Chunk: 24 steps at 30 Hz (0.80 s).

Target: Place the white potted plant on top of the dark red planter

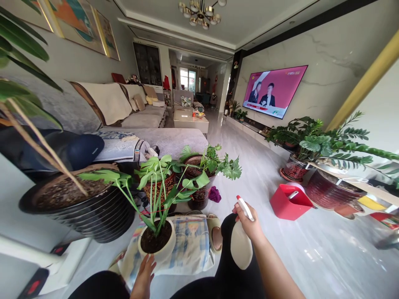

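My right hand (249, 226) is closed around the neck of a white spray bottle (241, 245) with a red-tipped nozzle, held above my dark-clad lap. My left hand (145, 272) rests with fingers together against the near side of a small white pot (157, 245). That pot holds a green long-stemmed plant (156, 187) and stands on a checked cloth (190, 249) on the floor. The nozzle points left and up, toward the plants.
A large black pot (93, 211) of soil stands at the left. Two patterned pots with leafy plants (199, 174) sit behind the white one. A red bin (289, 201) and more potted plants (311, 145) are at the right. Sofa, low table and TV lie beyond.
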### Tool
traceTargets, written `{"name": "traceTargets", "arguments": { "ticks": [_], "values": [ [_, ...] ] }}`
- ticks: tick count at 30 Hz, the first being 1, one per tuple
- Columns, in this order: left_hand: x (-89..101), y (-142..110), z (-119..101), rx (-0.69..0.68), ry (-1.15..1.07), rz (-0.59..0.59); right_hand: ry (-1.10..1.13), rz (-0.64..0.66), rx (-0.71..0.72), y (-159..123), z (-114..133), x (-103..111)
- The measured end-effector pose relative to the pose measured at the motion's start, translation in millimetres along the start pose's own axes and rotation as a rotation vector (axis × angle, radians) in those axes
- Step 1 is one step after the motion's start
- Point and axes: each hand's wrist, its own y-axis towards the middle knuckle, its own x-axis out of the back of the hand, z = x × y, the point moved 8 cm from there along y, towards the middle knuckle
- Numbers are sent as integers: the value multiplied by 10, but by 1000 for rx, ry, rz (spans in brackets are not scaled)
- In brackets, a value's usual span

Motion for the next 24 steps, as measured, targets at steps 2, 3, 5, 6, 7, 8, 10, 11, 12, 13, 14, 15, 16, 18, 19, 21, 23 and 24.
{"name": "traceTargets", "arguments": {
  "ticks": [2,3,5,6,7,8,10,11,12,13,14,15,16,18,19,21,23,24],
  "values": [
    [-22,-40,-23,5,-9,0,2,1,-12,-8,-10,11],
    [-32,-65,-38,5,-13,-6,3,0,-14,-12,-9,18],
    [-53,-113,-71,4,-17,-17,6,-6,-7,-15,0,34],
    [-62,-132,-84,4,-17,-20,11,-13,-3,-13,0,45],
    [-69,-145,-94,4,-15,-21,16,-21,0,-8,-5,57],
    [-72,-152,-99,4,-12,-20,20,-31,1,1,-17,72],
    [-64,-146,-98,2,-3,-23,19,-53,-8,26,-65,111],
    [-57,-135,-92,0,-1,-23,19,-62,-17,41,-97,134],
    [-53,-122,-84,-4,-4,-20,22,-70,-29,57,-132,159],
    [-48,-109,-71,-6,-9,-20,31,-82,-44,72,-168,191],
    [-45,-96,-60,-12,-15,-21,48,-93,-60,85,-202,223],
    [-43,-85,-52,-23,-17,-26,68,-102,-76,96,-232,253],
    [-40,-78,-46,-35,-14,-38,88,-109,-91,103,-254,280],
    [-36,-71,-43,-62,6,-72,112,-112,-107,108,-272,319],
    [-38,-70,-44,-74,19,-87,114,-112,-110,107,-271,334],
    [-47,-68,-43,-86,37,-111,112,-125,-114,98,-262,366],
    [-57,-62,-45,-92,50,-124,114,-143,-120,84,-257,396],
    [-61,-58,-45,-92,54,-129,117,-151,-125,77,-259,409]
  ]
}}
